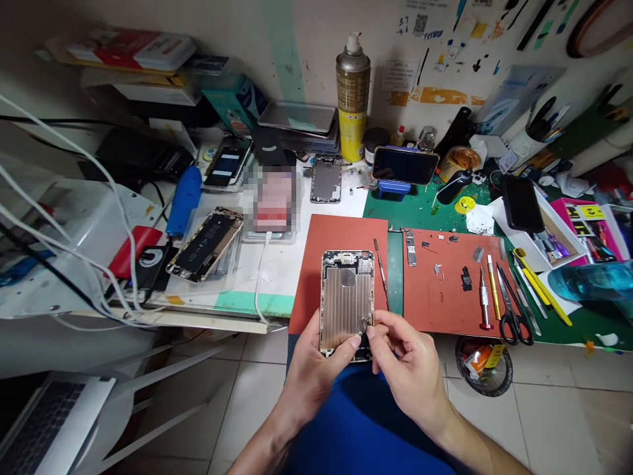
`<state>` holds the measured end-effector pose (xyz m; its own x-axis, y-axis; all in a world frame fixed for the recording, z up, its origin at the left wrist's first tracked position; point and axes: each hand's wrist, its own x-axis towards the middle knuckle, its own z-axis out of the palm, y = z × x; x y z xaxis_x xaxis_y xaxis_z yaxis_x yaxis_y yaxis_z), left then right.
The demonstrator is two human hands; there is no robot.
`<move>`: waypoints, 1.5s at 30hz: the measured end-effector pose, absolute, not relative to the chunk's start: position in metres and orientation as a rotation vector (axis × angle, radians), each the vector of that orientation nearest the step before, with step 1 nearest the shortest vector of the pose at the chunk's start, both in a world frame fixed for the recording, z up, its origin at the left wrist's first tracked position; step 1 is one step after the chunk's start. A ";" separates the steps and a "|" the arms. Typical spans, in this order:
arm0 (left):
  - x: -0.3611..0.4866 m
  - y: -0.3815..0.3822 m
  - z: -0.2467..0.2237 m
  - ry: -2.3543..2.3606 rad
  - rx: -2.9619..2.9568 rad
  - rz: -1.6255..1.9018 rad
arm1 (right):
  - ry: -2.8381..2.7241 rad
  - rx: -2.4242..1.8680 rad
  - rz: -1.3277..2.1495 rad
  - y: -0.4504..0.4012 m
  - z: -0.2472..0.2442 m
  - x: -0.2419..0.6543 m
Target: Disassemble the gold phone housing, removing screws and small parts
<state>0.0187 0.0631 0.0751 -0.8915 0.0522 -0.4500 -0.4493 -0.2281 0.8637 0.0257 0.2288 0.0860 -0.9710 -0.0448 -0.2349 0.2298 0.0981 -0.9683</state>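
An opened phone housing (341, 300) with a bare, striped metal inside is tilted up over the front edge of the bench. My left hand (316, 366) grips its lower left side, the thumb lying across the inside near the bottom. At the lower right edge of the housing, my right hand (408, 359) has its thumb and forefinger pinched together. What sits between those fingertips is too small to make out. Behind the housing lies a reddish-brown mat (316, 247), with a thin metal pry tool (380, 270) along its right side.
A second reddish mat (425, 300) bears a logic board (410, 247) and small parts. Right of these lie a screwdriver (484, 300), scissors (509, 303) and tweezers. On the left are an opened phone (205, 244), white cables and a blue tool (185, 201). A spray can (352, 99) stands behind.
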 end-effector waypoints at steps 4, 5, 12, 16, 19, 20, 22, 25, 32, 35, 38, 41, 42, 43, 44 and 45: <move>0.018 0.061 0.075 1.654 -0.483 2.192 | 2.183 0.170 -1.983 0.228 0.084 0.026; 0.018 0.061 0.075 1.639 -0.484 2.188 | 2.183 0.169 -1.986 0.228 0.084 0.027; 0.019 0.063 0.077 1.642 -0.475 2.174 | 2.191 0.168 -1.965 0.231 0.082 0.029; 0.017 0.065 0.084 1.641 -0.475 2.164 | 2.184 0.168 -1.957 0.232 0.083 0.029; 0.016 0.066 0.090 1.660 -0.462 2.151 | 2.172 0.178 -1.967 0.232 0.083 0.028; 0.015 0.066 0.091 1.682 -0.462 2.146 | 2.163 0.179 -1.973 0.232 0.083 0.028; 0.015 0.066 0.092 1.717 -0.466 2.142 | 2.140 0.186 -1.989 0.233 0.083 0.027; 0.016 0.067 0.091 1.731 -0.478 2.140 | 2.106 0.197 -2.009 0.233 0.081 0.027; 0.013 0.069 0.102 1.897 -0.454 2.078 | 2.052 0.187 -2.056 0.233 0.082 0.025; 0.015 0.070 0.107 1.988 -0.477 2.051 | 2.029 0.200 -2.066 0.234 0.084 0.024; 0.019 0.073 0.107 2.034 -0.459 2.021 | 1.969 0.218 -2.081 0.235 0.083 0.022; 0.023 0.075 0.106 2.108 -0.422 1.955 | 1.878 0.254 -2.115 0.234 0.082 0.019; 0.024 0.075 0.106 2.135 -0.407 1.934 | 1.854 0.268 -2.126 0.234 0.083 0.019; 0.024 0.075 0.106 2.157 -0.397 1.920 | 1.834 0.279 -2.137 0.234 0.083 0.018; 0.024 0.075 0.107 2.164 -0.399 1.914 | 1.817 0.288 -2.146 0.234 0.084 0.018; 0.023 0.075 0.108 2.152 -0.414 1.921 | 1.802 0.296 -2.155 0.234 0.085 0.017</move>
